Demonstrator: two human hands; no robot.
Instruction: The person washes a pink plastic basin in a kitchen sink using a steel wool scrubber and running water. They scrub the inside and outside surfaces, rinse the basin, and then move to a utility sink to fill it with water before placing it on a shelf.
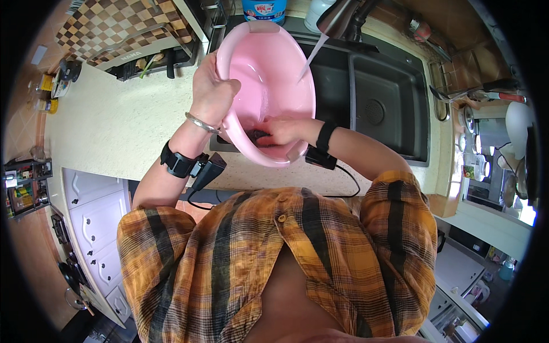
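Observation:
A pink plastic basin (281,55) is held tilted over the left bowl of the dark double sink (330,92). My left hand (212,90) grips its left rim, the thumb on the inside. Down inside the basin, my right hand (281,130) holds a dark item (259,135), perhaps a scrubber or cloth; my fingers hide much of it. From the metal faucet (339,21), a stream of water (315,55) runs onto the basin's inner right wall. Some water lies in the basin's lower part.
Behind the basin stand a blue tub (264,10) bearing writing and a white bottle (317,15). A checkered cutting board (124,25) leans at the back left, by a rack with a knife and vegetables (150,64). Utensils (476,90) hang at right.

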